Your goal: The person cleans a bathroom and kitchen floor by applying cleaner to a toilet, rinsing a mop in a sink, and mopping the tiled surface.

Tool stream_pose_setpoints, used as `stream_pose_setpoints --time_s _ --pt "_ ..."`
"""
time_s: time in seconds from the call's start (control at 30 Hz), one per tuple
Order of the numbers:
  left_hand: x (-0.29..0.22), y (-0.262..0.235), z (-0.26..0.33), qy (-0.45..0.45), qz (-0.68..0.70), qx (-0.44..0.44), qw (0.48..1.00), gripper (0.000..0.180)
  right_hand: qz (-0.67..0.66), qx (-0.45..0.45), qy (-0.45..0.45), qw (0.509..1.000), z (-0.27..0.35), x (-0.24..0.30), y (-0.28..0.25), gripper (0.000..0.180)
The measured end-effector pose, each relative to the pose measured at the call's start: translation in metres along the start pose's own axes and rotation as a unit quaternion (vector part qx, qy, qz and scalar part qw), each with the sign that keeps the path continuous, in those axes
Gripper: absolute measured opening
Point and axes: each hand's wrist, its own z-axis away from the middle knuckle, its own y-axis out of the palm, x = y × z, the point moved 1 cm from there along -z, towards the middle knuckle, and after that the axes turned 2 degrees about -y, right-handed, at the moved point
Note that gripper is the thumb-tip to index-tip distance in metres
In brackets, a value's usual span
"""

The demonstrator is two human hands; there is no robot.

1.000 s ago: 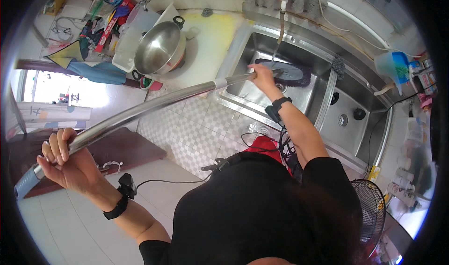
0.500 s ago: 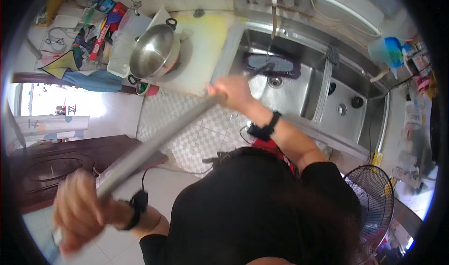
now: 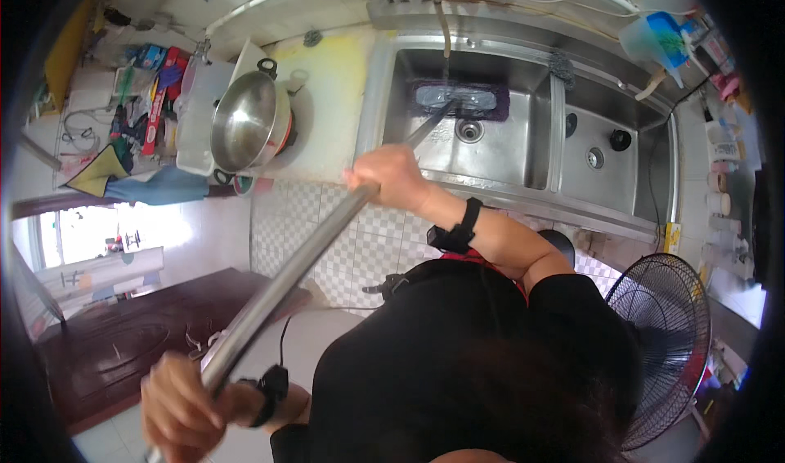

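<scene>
A long metal-handled flat mop runs slantwise across the view; its handle (image 3: 296, 268) shines silver. My left hand (image 3: 181, 410) is wrapped round the lower-left part of the handle, slightly blurred. Higher up, my right hand (image 3: 391, 177) grips the same handle, near the front edge of the sink. The mop head (image 3: 478, 99), a grey plate with a dark purple fringed pad, lies in the left basin (image 3: 511, 160) under the tap (image 3: 446, 42), just behind the drain (image 3: 468, 131). Water seems to run from the tap onto it. Both wrists wear black straps.
A steel pot (image 3: 245, 123) stands on the counter (image 3: 331, 87) left of the sink. Beyond it are a white tray (image 3: 196, 128) and assorted packages. The right basin (image 3: 605, 173) holds a dark round piece. A black fan (image 3: 661, 340) stands at the right, a brown wooden door panel (image 3: 139, 340) at lower left.
My left hand has shifted a little right and down, and my right hand slightly down, both still round the handle. The whole view has turned slightly. The mop head remains in the left basin.
</scene>
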Motion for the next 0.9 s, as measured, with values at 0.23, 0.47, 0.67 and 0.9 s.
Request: stream_pose_setpoints --time_s 0.23,0.47,0.67,0.9 --pt "0.003 -0.013 -0.024 -0.181 0.418 0.278 0.846 0.031 -0.003 0.005 -0.007 1.000 -0.006 0.012 -0.003 0.015" --pt "-0.004 0.028 -0.010 -0.119 0.362 0.261 0.887 0.035 -0.032 0.001 -0.032 0.999 -0.017 0.001 0.005 0.035" --pt "0.025 0.031 -0.017 -0.178 0.301 0.217 0.911 0.034 0.017 0.015 0.000 1.000 -0.027 -0.012 0.010 0.022" --pt "0.059 0.026 -0.025 -0.246 0.349 0.223 0.876 0.031 0.017 0.046 -0.017 0.999 -0.035 -0.030 0.026 0.034"
